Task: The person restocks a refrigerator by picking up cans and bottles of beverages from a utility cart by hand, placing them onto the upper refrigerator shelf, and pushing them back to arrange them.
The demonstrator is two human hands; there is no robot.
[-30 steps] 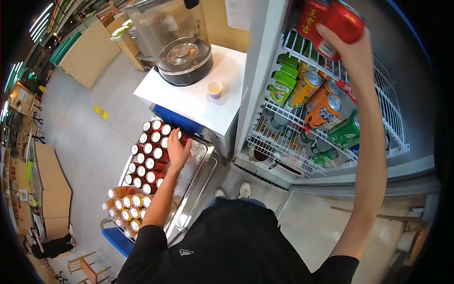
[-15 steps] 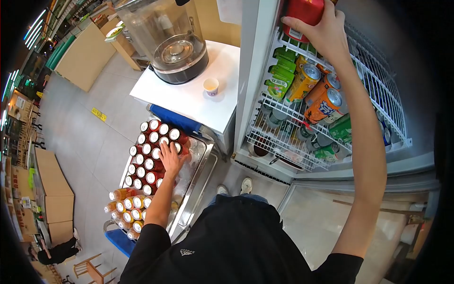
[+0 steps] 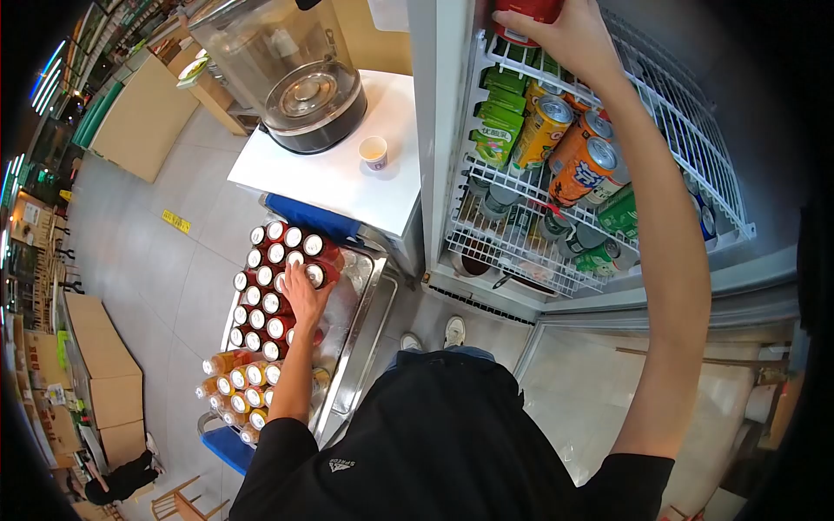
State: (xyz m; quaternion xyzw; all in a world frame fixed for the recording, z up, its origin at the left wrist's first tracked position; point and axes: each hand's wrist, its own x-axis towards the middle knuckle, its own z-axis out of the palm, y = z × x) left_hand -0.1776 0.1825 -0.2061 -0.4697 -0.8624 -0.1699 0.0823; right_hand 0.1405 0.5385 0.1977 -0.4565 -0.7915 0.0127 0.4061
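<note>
Green carton (image 3: 496,133), upper fridge shelf: 优酸乳 in Chinese characters, readable. Orange can (image 3: 584,178) on same shelf: large white Chinese characters, seemingly 芬达, seen at a slant. Person's black shirt (image 3: 417,434): small pale logo on chest, lettering beside it starts SPRE, last letters unclear. Yellow floor strip (image 3: 176,220): dark characters, too small to read. Green can (image 3: 618,213): white lettering, partly hidden, not legible. Red can (image 3: 532,16), top edge of view: wording not legible

On our metal tray (image 3: 369,282), we see red cans (image 3: 330,253) standing in packed rows beside amber bottles (image 3: 234,360); our white wire shelf (image 3: 512,181) bears green cartons (image 3: 495,130), a yellow can (image 3: 540,135) and orange cans (image 3: 584,174).
</note>
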